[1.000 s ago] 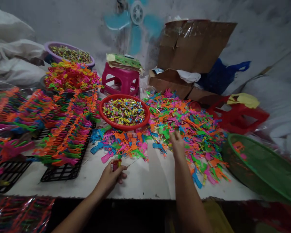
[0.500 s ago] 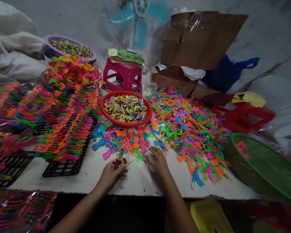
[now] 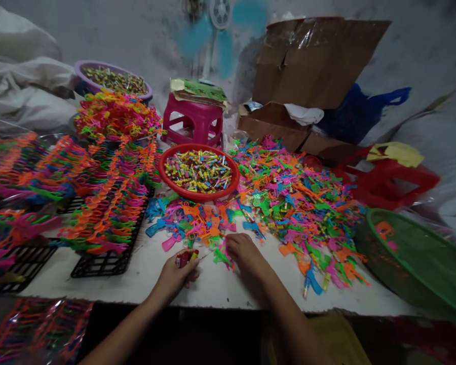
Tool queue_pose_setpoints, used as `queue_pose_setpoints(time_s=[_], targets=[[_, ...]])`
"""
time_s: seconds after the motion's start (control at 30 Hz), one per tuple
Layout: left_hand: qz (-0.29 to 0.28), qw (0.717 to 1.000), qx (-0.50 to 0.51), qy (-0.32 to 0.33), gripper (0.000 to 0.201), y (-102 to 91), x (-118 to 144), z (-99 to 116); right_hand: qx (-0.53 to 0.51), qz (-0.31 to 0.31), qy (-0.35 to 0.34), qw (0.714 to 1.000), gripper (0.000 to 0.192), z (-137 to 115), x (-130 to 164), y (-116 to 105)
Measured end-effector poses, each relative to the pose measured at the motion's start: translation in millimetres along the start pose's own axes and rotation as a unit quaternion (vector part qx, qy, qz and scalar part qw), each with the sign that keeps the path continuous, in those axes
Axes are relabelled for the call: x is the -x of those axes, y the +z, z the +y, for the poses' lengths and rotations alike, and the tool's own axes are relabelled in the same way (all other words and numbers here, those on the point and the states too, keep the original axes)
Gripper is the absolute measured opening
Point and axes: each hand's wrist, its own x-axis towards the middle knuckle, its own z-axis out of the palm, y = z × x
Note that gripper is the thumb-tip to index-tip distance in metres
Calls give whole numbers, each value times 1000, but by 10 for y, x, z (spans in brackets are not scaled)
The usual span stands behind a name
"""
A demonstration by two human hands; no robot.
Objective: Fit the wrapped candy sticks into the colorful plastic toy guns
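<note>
My left hand [image 3: 175, 271] is closed around a few small red and yellow tubes [image 3: 183, 258], low over the front of the white table [image 3: 216, 291]. A thin pointed bit sticks out past its thumb. My right hand [image 3: 247, 253] rests at the front edge of a loose pile of plastic toy guns [image 3: 213, 223], its fingers apart and bent down onto pink and green pieces. The fingertips are partly hidden, and no lifted piece shows in them. Behind the pile stands a red basin [image 3: 161, 175] full of small wrapped tubes.
A larger heap of toy guns [image 3: 289, 197] spreads to the right, beside a green mesh basket [image 3: 410, 274]. Rows of colourful pieces lie on black racks [image 3: 99, 268] at left. A pink stool [image 3: 192, 119], cardboard boxes [image 3: 307, 71] and a running fan [image 3: 220, 12] stand behind.
My right hand has shifted slightly left and in over the pink and green pieces. My left hand keeps its hold on the tubes. The view has tilted a little.
</note>
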Motion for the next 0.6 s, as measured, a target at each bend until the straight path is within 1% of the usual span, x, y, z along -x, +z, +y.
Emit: queue_pose_setpoints(time_s=[0.1,0.2,0.27,0.33,0.47,0.53,0.57,0.6], targets=[[-4,1000,-7,-10,42,2,-2,-13,15,-27,-5,1000,29,-102,50,-33],[-2,1000,-12,-22,42,17,-14,-32,50,-34,-19,998,27,-149,35,-51],[8,1000,-14,-20,42,24,-32,-41,71,-36,-54,995,22,-153,-7,-68],[17,1000,-5,-19,42,23,-54,-43,91,-55,-100,989,16,-142,-57,-98],[18,998,49,-27,44,-3,-75,-29,121,-97,-193,969,12,-59,-125,-180],[31,996,75,-31,46,-14,-62,-13,97,-87,-224,966,13,11,-138,-219],[41,995,83,-34,46,-17,-52,-3,65,-65,-219,971,14,39,-140,-237],[51,994,87,-36,46,-17,-40,6,21,-27,-193,981,15,54,-141,-254]])
